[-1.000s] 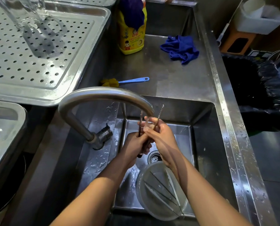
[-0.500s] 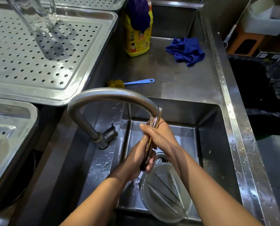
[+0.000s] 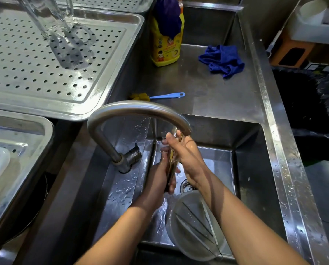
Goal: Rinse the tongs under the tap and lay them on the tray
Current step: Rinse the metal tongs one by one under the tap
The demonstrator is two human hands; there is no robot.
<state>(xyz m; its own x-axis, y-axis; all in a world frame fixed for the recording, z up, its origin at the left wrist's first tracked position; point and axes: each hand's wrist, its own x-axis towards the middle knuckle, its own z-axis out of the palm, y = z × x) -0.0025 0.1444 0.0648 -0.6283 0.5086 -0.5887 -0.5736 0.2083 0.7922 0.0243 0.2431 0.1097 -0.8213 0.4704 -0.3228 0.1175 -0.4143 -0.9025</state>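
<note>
Nearest, a clear bowl [image 3: 179, 243] sits on the floor of the sink [image 3: 251, 169], with what look like more thin utensils lying in it, beside the drain [image 3: 187, 186]. Just above it the tongs [image 3: 171, 163] stand almost upright between both hands, right under the mouth of the tap [image 3: 138, 111], probably so the water runs down their whole length. The left hand [image 3: 156, 180] grips their lower end, fingers [image 3: 172, 186] curled round it. The right hand [image 3: 188, 157] folds over the upper part, seemingly rubbing it clean. Both hands are wet. The stream itself is too blurred to make out.

The rinse looks to be under way, and the laying down is not yet done. The perforated tray [image 3: 106, 88] lies up and to the left on the counter, with a glass jug [image 3: 50, 22] standing on its far part and bare holes nearer. The tap's arch rises between hands and tray, so the tongs would likely have to go over or round it.

Farther back lie a blue-handled brush [image 3: 165, 95], a yellow bottle [image 3: 166, 52] and a blue cloth [image 3: 222, 60]. All three are well apart from that path.
</note>
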